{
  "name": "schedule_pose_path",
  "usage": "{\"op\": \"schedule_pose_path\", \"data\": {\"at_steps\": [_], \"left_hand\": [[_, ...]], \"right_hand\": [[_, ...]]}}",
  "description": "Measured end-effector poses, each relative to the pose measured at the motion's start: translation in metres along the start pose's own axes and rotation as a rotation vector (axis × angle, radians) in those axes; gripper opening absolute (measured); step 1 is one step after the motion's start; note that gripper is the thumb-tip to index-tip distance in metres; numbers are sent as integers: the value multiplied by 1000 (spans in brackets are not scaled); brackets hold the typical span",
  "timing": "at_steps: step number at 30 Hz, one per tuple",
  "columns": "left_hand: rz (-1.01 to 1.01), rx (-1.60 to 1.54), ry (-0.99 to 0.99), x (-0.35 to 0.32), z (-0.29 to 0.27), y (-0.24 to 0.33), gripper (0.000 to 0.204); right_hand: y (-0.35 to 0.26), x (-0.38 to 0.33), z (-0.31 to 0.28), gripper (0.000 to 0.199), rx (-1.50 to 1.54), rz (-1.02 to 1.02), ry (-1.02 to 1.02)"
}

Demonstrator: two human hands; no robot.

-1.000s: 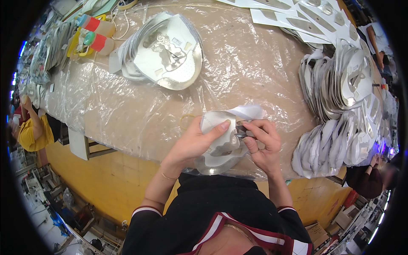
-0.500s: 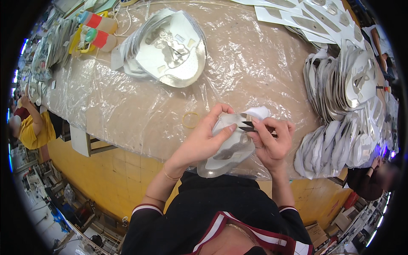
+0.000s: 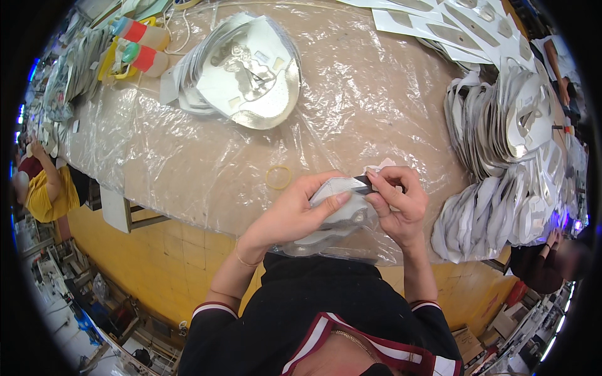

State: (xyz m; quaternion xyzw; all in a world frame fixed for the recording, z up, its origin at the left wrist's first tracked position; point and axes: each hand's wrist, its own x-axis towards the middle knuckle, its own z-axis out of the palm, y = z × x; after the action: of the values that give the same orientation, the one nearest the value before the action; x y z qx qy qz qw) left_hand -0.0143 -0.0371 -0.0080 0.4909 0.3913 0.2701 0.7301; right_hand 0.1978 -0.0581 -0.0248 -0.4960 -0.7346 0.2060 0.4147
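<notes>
Close to the table's near edge, my left hand (image 3: pixel 300 212) grips a pale grey shoe upper (image 3: pixel 343 216), thumb on top and fingers beneath. Black thread snips (image 3: pixel 364 183) are in my right hand (image 3: pixel 401 203), pinched between thumb and fingers. Their blades meet the upper's far edge, just beyond my left thumb. Part of the snips is hidden by my right fingers. A whitish bit of material (image 3: pixel 384 164) shows behind those fingers; I cannot tell if it belongs to the upper. A yellow rubber band (image 3: pixel 278 177) lies left of the upper.
Plastic sheeting covers the table (image 3: pixel 357 81). Stacked uppers (image 3: pixel 251 75) stand at far left of centre, more piles (image 3: pixel 501 125) along the right. Two bottles (image 3: pixel 147 57) sit at upper left, cut sheets (image 3: pixel 439 28) at far right. A person in yellow (image 3: pixel 49 191) works at left.
The snips' blades, apart before, now look closer together at the upper's edge. The upper has tilted and bent in my left hand. The white flap that stood up beyond it is mostly hidden now.
</notes>
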Motion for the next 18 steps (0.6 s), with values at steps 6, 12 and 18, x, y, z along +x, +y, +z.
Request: {"op": "schedule_pose_path", "data": {"at_steps": [6, 12, 18], "left_hand": [[28, 134, 43, -2, 6, 3, 24], [-64, -36, -4, 0, 5, 1, 27], [-130, -87, -44, 1, 2, 2, 30]], "right_hand": [[-3, 0, -4, 32, -172, -88, 37], [-1, 1, -2, 31, -166, -114, 95], [2, 0, -6, 31, -166, -116, 44]]}}
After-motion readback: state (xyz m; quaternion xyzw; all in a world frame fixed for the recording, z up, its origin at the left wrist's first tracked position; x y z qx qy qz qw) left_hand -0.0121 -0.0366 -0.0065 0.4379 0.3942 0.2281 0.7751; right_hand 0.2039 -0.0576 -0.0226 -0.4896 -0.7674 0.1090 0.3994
